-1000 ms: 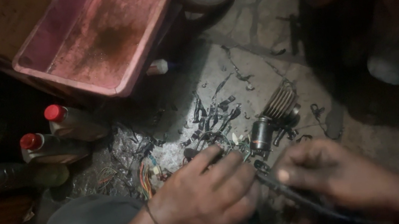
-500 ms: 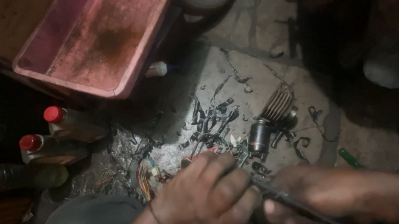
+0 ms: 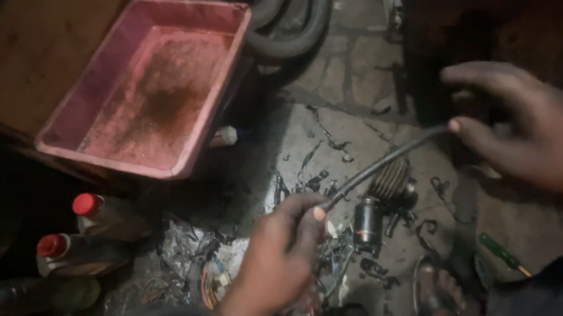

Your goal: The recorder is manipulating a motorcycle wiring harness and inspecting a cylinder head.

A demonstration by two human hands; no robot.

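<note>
Pretty dim down here, so a lot is hard to read: the top right is just a dark mass I can't make out, my right wrist runs off the edge, and my left forearm gets lost in shadow at the bottom along with my sandalled foot point(image 3: 438, 290). What I've got is a dark cable point(image 3: 385, 162), thin and a bit stiff-looking, stretched in a shallow arc between both hands above the stone floor point(image 3: 353, 89). My left hand point(image 3: 277, 257) is curled into a loose fist with thumb and forefinger pinched on the lower end. My right hand point(image 3: 537, 122) has the fingers mostly spread and relaxed, only the thumb and fingertip closing on the upper end; the exact contact point is blurry. Right under the cable sits a small motor-like part point(image 3: 368, 223) with a ribbed piece point(image 3: 389, 179) beside it, surrounded by a scatter of black scraps and coloured wires point(image 3: 214, 281) I can't tell apart. A green-handled screwdriver point(image 3: 502, 253) lies near my foot. Off to the left there's a grimy pink plastic tub point(image 3: 148, 96), three capped bottles point(image 3: 103, 218) lying half in the dark, and a rubber tyre point(image 3: 290, 10) cut off at the top.
</note>
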